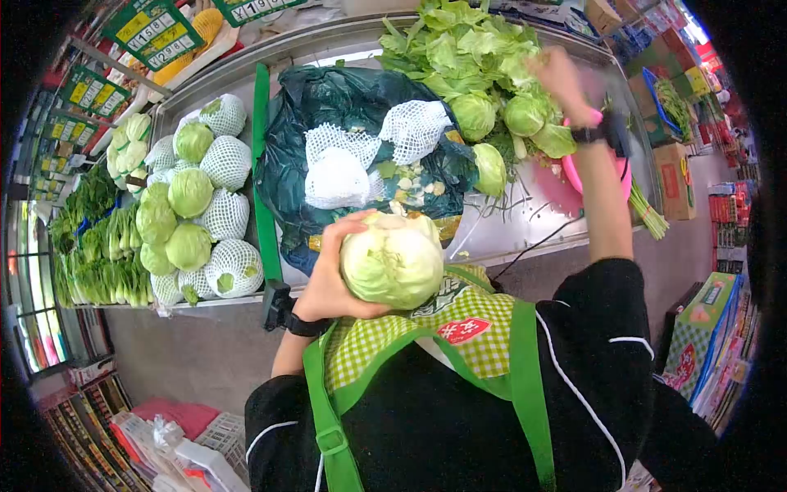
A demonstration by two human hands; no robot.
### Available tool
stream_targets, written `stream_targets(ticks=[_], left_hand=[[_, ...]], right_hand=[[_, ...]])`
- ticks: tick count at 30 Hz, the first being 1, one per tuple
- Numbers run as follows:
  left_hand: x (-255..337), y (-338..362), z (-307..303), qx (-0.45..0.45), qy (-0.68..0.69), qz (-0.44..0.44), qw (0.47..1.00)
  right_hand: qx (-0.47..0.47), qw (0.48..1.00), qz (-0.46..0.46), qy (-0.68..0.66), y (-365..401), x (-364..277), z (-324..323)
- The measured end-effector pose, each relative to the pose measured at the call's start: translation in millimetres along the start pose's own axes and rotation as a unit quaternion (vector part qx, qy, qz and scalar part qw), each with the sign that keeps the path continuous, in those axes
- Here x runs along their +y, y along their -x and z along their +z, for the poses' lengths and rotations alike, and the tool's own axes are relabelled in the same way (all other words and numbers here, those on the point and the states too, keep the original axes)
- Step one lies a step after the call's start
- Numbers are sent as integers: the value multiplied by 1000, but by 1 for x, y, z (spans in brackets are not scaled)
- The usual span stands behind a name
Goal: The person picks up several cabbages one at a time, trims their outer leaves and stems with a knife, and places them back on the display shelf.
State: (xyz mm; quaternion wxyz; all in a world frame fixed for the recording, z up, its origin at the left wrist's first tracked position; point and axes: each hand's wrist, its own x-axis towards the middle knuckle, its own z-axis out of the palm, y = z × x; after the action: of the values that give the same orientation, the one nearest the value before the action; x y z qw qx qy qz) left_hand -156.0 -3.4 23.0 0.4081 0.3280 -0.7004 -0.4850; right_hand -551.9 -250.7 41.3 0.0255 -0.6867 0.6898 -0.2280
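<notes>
My left hand [332, 275] is wrapped round the side of a pale green cabbage [393, 264], held in front of the apron. The cabbage's cut stem end points away from me. Out to the right, my right hand [566, 82] is over the edge of a heap of loose cabbage leaves [451, 49]; its fingers are smeared by motion. Dark green plastic bags [303, 107] lie on the counter beyond the cabbage, with white foam nets [340, 176] and small leaf scraps [418, 184] on them.
Left of a green divider [261, 164], cabbages in foam nets [227, 162] are stacked beside leafy greens [98, 254]. Whole cabbages [473, 115] sit by the leaf heap. A pink bowl-like thing [571, 168] stands under my right forearm. Price signs [154, 33] hang at the upper left.
</notes>
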Motion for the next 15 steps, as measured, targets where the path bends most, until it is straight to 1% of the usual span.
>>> stream_targets(ticks=[1, 2, 3, 4, 5, 6, 7, 8, 9, 10, 11, 12, 13, 15], left_hand=[[-2, 1, -3, 5, 0, -1, 1000], [-5, 2, -5, 20, -4, -20, 1000], [-8, 2, -6, 31, -9, -39, 999], [-9, 1, -5, 49, -10, -53, 997], [-8, -2, -4, 44, -8, -50, 998], [-6, -4, -2, 28, -28, -69, 997], [-5, -6, -1, 11, -47, -88, 995], [-12, -2, -6, -23, -58, -105, 993], [-13, 0, -4, -31, -58, -108, 992], [-14, 1, -3, 38, 89, -185, 978], [-16, 1, -2, 107, 231, -257, 932], [-29, 7, -2, 105, 234, -247, 934], [-35, 10, 1, 86, 308, -271, 908], [-31, 8, 14, 115, 412, -281, 859]], right_hand=[[-131, 985, 23, -106, 33, -32, 3], [-151, 967, 35, -204, 70, -45, 33], [-248, 924, 44, -287, 110, -70, 42], [-341, 867, 67, -356, 150, -94, 51], [-416, 813, 71, -401, 180, -113, 59], [-468, 770, 82, -426, 199, -135, 54], [-519, 530, 251, -622, 223, -129, 85], [-473, 574, 274, -609, 229, -145, 78], [-470, 570, 279, -613, 233, -145, 78], [-468, 549, 275, -635, 236, -145, 78], [-465, 529, 271, -656, 237, -144, 78], [-460, 527, 276, -659, 239, -145, 77], [-450, 538, 273, -658, 238, -147, 76], [-428, 561, 264, -657, 232, -151, 74]])
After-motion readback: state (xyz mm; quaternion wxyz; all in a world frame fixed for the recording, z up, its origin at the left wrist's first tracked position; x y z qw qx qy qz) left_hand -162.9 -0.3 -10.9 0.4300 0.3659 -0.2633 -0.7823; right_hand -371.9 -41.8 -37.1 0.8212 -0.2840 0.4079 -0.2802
